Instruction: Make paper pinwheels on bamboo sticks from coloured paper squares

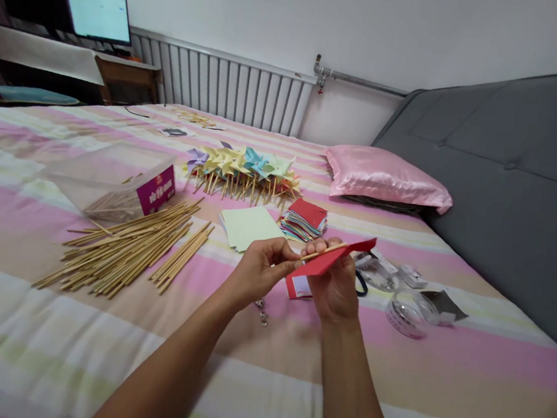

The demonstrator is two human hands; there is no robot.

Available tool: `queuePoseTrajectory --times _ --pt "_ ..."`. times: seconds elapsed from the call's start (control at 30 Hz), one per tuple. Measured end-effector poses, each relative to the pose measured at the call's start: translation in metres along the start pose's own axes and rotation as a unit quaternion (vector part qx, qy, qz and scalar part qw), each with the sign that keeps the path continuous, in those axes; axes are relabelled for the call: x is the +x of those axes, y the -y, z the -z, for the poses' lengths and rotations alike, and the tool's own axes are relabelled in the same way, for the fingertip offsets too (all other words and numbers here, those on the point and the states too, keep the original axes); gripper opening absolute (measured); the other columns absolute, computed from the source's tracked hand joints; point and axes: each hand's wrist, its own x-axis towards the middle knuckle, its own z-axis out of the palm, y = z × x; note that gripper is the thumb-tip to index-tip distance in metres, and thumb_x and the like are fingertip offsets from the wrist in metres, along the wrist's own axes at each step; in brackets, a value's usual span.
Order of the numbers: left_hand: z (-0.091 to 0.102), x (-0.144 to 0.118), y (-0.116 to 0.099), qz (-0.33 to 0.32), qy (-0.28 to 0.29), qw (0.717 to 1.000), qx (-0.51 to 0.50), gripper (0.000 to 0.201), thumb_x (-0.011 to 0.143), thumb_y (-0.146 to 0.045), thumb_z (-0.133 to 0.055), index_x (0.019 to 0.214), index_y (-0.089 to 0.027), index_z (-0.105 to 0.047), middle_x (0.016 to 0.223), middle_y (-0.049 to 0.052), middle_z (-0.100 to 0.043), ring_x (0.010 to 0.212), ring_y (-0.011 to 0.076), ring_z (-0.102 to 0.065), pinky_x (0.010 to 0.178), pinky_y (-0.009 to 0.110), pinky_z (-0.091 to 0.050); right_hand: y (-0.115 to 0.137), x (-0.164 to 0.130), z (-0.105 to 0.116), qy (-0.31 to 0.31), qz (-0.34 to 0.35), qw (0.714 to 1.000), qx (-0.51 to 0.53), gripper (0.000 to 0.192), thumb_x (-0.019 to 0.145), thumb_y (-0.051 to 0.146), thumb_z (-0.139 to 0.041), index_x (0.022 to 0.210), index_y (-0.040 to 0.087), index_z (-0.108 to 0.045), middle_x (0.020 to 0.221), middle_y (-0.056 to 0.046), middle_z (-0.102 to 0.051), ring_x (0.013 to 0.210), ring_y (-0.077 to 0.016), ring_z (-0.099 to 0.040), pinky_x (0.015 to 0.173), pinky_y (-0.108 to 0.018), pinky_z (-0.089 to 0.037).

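Red paper (325,263), folded, sits above the bed (20,314) between my hands, my right hand (334,289) gripping it with a wooden stick (325,249) lying left-right along its top edge, my left hand (259,268) pinching the stick's near end.

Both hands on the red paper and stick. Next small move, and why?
Probably seat the wooden stick squarely across the red paper: the right hand pinches both, the left hand grips the stick's near end, and it lies only along the paper's top edge.
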Motion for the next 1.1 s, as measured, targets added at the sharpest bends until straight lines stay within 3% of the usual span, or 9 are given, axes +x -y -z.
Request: queuePoseTrajectory --times 0.13,0.23,0.3,0.47,0.6,0.67,0.77,0.87,1.1 --pt "0.0 0.0 0.002 0.014 0.021 1.0 0.004 0.016 0.075 -0.028 -0.064 0.075 -0.014 -0.056 0.067 0.0 -0.057 0.061 0.0102 -0.052 0.059 0.024 -0.042 -0.005 0.006 0.001 -0.082 0.022 0.996 -0.031 0.019 0.066 0.032 -0.074 0.075 0.022 -0.062 0.075 0.004 -0.061 0.072 -0.0103 -0.057 0.069 -0.024 -0.047" --pt "0.001 0.001 0.005 0.076 0.082 0.994 0.011 0.017 0.078 -0.029 -0.06 0.08 -0.013 -0.059 0.07 0.004 -0.061 0.065 0.0129 -0.057 0.066 0.028 -0.045 -0.009 0.01 0.002 -0.148 0.032 0.987 -0.047 0.024 0.062 0.032 -0.076 0.078 0.021 -0.062 0.077 0.004 -0.063 0.069 -0.0095 -0.058 0.071 -0.025 -0.047" --pt "0.003 0.001 0.007 0.116 0.113 0.987 0.019 0.02 0.078 -0.032 -0.059 0.078 -0.012 -0.061 0.068 0.005 -0.063 0.064 0.0137 -0.058 0.067 0.029 -0.045 -0.009 0.011 0.003 -0.161 0.032 0.985 -0.058 0.026 0.063 0.033 -0.076 0.081 0.021 -0.062 0.079 0.003 -0.064 0.07 -0.0096 -0.058 0.07 -0.025 -0.047" --pt "0.013 0.002 0.007 0.157 0.071 0.985 -0.008 0.03 0.076 -0.04 -0.061 0.082 -0.011 -0.063 0.066 0.005 -0.062 0.057 0.011 -0.054 0.059 0.025 -0.04 -0.005 0.013 0.009 -0.182 0.038 0.979 -0.086 0.032 0.072 0.045 -0.066 0.093 0.021 -0.061 0.082 0.001 -0.064 0.071 -0.0099 -0.06 0.065 -0.023 -0.045" --pt "0.02 0.002 0.005 0.166 0.069 0.984 0.013 0.031 0.077 -0.041 -0.059 0.085 -0.011 -0.064 0.059 -0.001 -0.052 0.048 0.0064 -0.039 0.046 0.021 -0.025 0.002 0.014 0.016 -0.239 0.083 0.96 -0.123 0.041 0.072 0.041 -0.067 0.11 0.028 -0.058 0.078 0.005 -0.06 0.066 -0.007 -0.058 0.061 -0.019 -0.043" --pt "0.022 0.001 0.005 0.165 0.072 0.983 0.016 0.03 0.077 -0.04 -0.058 0.085 -0.012 -0.064 0.057 -0.003 -0.045 0.049 0.0064 -0.034 0.046 0.021 -0.021 0.004 0.015 0.018 -0.253 0.101 0.953 -0.136 0.037 0.071 0.039 -0.068 0.105 0.026 -0.062 0.076 0.005 -0.06 0.065 -0.0066 -0.056 0.06 -0.019 -0.042" --pt "0.023 0.001 0.003 0.163 0.07 0.984 0.014 0.027 0.078 -0.039 -0.057 0.083 -0.013 -0.063 0.057 -0.005 -0.037 0.051 0.0066 -0.03 0.047 0.021 -0.018 0.005 0.016 0.02 -0.278 0.108 0.943 -0.145 0.024 0.064 0.035 -0.073 0.081 0.019 -0.066 0.073 0.003 -0.061 0.061 -0.0062 -0.053 0.054 -0.018 -0.039" --pt "0.023 0.001 0.001 0.16 0.057 0.985 0.01 0.028 0.079 -0.04 -0.055 0.079 -0.013 -0.06 0.056 -0.005 -0.035 0.05 0.0065 -0.027 0.047 0.022 -0.016 0.002 0.017 0.022 -0.28 0.107 0.939 -0.17 0.022 0.06 0.031 -0.075 0.074 0.017 -0.067 0.066 0.004 -0.06 0.054 -0.0061 -0.049 0.053 -0.02 -0.037" --pt "0.024 0.002 0.004 0.141 0.037 0.989 -0.026 0.027 0.081 -0.039 -0.054 0.084 -0.013 -0.062 0.058 -0.004 -0.04 0.05 0.006 -0.028 0.048 0.022 -0.016 -0.011 0.013 0.017 -0.205 0.07 0.942 -0.255 0.017 0.065 0.028 -0.073 0.075 0.016 -0.067 0.056 0.005 -0.057 0.051 -0.0068 -0.047 0.054 -0.021 -0.038"
